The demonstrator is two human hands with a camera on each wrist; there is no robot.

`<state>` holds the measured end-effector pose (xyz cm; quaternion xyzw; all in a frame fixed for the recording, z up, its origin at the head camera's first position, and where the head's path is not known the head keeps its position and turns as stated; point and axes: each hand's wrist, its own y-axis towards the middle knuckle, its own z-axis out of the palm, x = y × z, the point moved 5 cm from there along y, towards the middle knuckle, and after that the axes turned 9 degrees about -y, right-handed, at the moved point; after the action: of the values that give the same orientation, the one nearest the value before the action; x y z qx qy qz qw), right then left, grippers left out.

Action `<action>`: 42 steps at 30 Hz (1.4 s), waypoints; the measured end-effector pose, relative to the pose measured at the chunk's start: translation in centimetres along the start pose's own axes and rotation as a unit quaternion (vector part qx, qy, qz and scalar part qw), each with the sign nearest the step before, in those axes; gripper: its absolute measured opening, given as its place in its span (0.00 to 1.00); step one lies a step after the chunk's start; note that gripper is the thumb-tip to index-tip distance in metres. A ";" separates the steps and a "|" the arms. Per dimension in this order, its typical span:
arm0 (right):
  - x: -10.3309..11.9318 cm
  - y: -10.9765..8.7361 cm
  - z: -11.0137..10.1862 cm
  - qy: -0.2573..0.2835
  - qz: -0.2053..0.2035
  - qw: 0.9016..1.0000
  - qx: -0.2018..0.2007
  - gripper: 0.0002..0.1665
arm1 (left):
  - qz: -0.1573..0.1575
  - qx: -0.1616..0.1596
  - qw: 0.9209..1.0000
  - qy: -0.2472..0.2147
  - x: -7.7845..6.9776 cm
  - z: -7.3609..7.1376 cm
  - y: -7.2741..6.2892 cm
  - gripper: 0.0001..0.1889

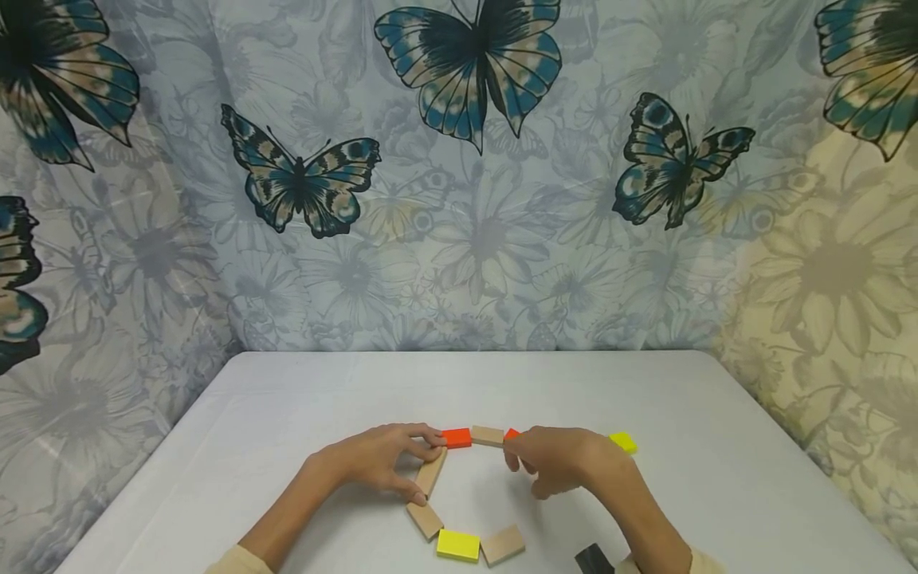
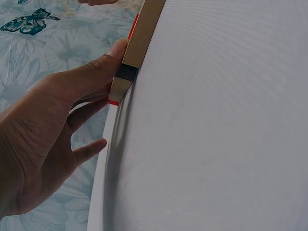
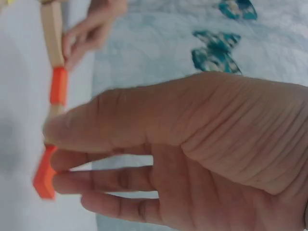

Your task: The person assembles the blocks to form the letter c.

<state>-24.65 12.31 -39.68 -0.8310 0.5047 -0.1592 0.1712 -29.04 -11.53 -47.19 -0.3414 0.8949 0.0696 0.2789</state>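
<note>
Wooden blocks, red, yellow and plain, lie in a curved, ring-like line on the white table. My left hand [image 1: 383, 458] spans a plain block [image 1: 433, 472] on the ring's left side, its thumb at the near end and a fingertip at the far end by a red block [image 1: 457, 438]. A plain block [image 1: 488, 435] comes after that red one. My right hand [image 1: 562, 458] touches another red block [image 3: 45, 175] at the line's far right with its fingertips, the fingers fairly straight and the thumb apart. The hand partly hides that block in the head view.
Nearer me the curve continues with a plain block [image 1: 425, 520], a yellow block [image 1: 458, 545] and another plain block [image 1: 504, 545]. A black block [image 1: 594, 560] lies by my right forearm. Beyond the right wrist is a loose yellow block [image 1: 623, 442]. A butterfly-patterned curtain [image 1: 488, 263] surrounds the table.
</note>
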 end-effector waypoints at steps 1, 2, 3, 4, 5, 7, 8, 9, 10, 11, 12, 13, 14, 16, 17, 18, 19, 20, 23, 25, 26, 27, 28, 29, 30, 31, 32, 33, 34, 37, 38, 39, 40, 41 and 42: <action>-0.5 -0.2 -0.3 0.010 0.003 1.000 -0.011 0.18 | 0.000 0.000 1.000 0.001 0.0 0.0 0.0 0.36; -1.1 -0.5 -0.6 0.020 0.008 1.000 -0.021 0.19 | 0.001 0.000 1.000 0.000 0.0 0.0 0.0 0.36; -1.6 -0.7 -0.8 0.028 0.011 0.999 -0.033 0.19 | 0.002 0.000 1.000 0.002 -0.1 0.0 0.0 0.36; -2.2 -0.9 -1.1 0.033 0.015 0.998 -0.045 0.20 | 0.003 0.000 1.000 0.003 -0.1 0.0 0.0 0.36; -2.8 -1.1 -1.3 0.038 0.020 0.998 -0.056 0.22 | 0.003 0.000 1.000 0.002 -0.1 0.0 0.0 0.36; -4.1 -1.5 -1.6 0.042 0.030 0.996 -0.071 0.24 | 0.003 0.000 1.000 0.001 -0.1 0.0 0.0 0.36; -4.7 -1.7 -1.7 0.039 0.033 0.996 -0.079 0.25 | 0.005 0.000 1.000 0.002 -0.1 0.0 0.0 0.36; -5.3 -1.8 -1.8 0.032 0.033 0.995 -0.085 0.26 | 0.005 0.000 1.000 0.001 -0.1 0.0 0.0 0.36; -6.0 -1.9 -1.9 0.025 0.035 0.995 -0.089 0.26 | 0.007 0.000 1.000 0.001 -0.1 0.0 0.0 0.36; -6.6 -2.0 -2.0 0.017 0.035 0.995 -0.093 0.26 | 0.010 -0.001 1.000 0.002 -0.2 0.1 0.0 0.36; -7.2 -2.1 -2.0 0.011 0.038 0.995 -0.095 0.26 | 0.013 -0.002 1.000 0.003 -0.2 0.0 0.0 0.35; -7.7 -2.1 -2.0 0.004 0.040 0.994 -0.097 0.26 | 0.015 -0.002 1.000 0.004 -0.2 0.0 0.0 0.35; -8.2 -2.2 -2.0 -0.001 0.041 0.994 -0.099 0.26 | 0.017 -0.003 1.000 0.005 -0.2 0.0 0.0 0.35; -9.2 -2.3 -1.9 -0.004 0.046 0.994 -0.101 0.26 | 0.021 -0.005 1.000 0.006 -0.2 0.0 0.0 0.35; -9.6 -2.3 -1.8 -0.005 0.046 0.994 -0.101 0.27 | 0.021 -0.005 1.000 0.006 -0.2 0.0 0.0 0.35; -10.0 -2.3 -1.7 -0.004 0.046 0.994 -0.101 0.27 | 0.019 -0.004 1.000 0.006 -0.2 0.0 -0.1 0.35; -10.3 -2.2 -1.6 -0.005 0.046 0.994 -0.101 0.27 | 0.018 -0.004 1.000 0.006 -0.2 0.0 -0.1 0.35; -10.6 -2.2 -1.4 -0.003 0.045 0.994 -0.101 0.28 | 0.017 -0.004 1.000 0.005 -0.1 0.0 -0.1 0.35; -11.3 -2.0 -1.1 0.001 0.047 0.994 -0.097 0.29 | 0.014 -0.004 1.000 0.003 -0.1 0.0 -0.1 0.35; -11.7 -1.9 -1.0 0.007 0.057 0.994 -0.092 0.29 | 0.013 -0.004 1.000 0.003 -0.1 0.0 -0.1 0.35; -12.0 -1.9 -0.8 0.010 0.063 0.994 -0.090 0.29 | 0.014 -0.005 1.000 0.004 -0.1 0.0 -0.1 0.35; -12.2 -1.8 -0.7 0.011 0.069 0.994 -0.087 0.28 | 0.014 -0.005 1.000 0.004 -0.1 0.0 -0.1 0.35; -12.4 -1.8 -0.6 0.013 0.075 0.994 -0.084 0.28 | 0.014 -0.005 1.000 0.003 -0.2 0.0 -0.1 0.35; -12.6 -1.8 -0.4 0.012 0.079 0.993 -0.081 0.27 | 0.014 -0.005 1.000 0.003 -0.2 0.0 -0.1 0.36; -12.8 -1.7 -0.3 0.015 0.086 0.993 -0.078 0.27 | 0.014 -0.005 1.000 0.004 -0.2 0.0 -0.1 0.36; -13.0 -1.7 -0.2 0.014 0.089 0.993 -0.074 0.27 | 0.013 -0.005 1.000 0.003 -0.2 0.0 -0.1 0.36; -13.2 -1.6 0.0 0.013 0.091 0.993 -0.071 0.27 | 0.012 -0.005 1.000 0.001 -0.2 0.0 -0.1 0.36; -13.3 -1.5 0.1 0.013 0.093 0.993 -0.068 0.27 | 0.011 -0.004 1.000 -0.001 -0.2 0.0 -0.2 0.36; -13.4 -1.3 0.2 0.012 0.095 0.993 -0.066 0.28 | 0.009 -0.004 1.000 -0.003 -0.2 0.0 -0.2 0.37; -13.7 -0.9 0.6 0.009 0.099 0.993 -0.059 0.28 | 0.003 -0.003 1.000 -0.003 -0.2 0.0 -0.2 0.37; -13.8 -0.8 0.7 0.009 0.101 0.993 -0.058 0.28 | 0.002 -0.003 1.000 -0.003 -0.2 0.0 -0.2 0.37; -13.8 -0.6 0.8 0.010 0.102 0.993 -0.057 0.28 | 0.001 -0.003 1.000 -0.001 -0.2 0.0 -0.2 0.37; -13.9 -0.5 0.9 0.009 0.103 0.993 -0.058 0.28 | 0.001 -0.003 1.000 0.000 -0.2 0.0 -0.2 0.37; -13.9 -0.5 1.0 0.011 0.104 0.993 -0.058 0.28 | 0.000 -0.002 1.000 0.001 -0.3 -0.1 -0.2 0.37; -14.0 -0.4 1.1 0.014 0.105 0.993 -0.057 0.28 | 0.000 -0.002 1.000 0.002 -0.3 -0.1 -0.2 0.37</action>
<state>-30.00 25.12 -41.71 -0.7796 0.5997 -0.1231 0.1316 -28.77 -11.56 -46.97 -0.3426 0.8953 0.0706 0.2760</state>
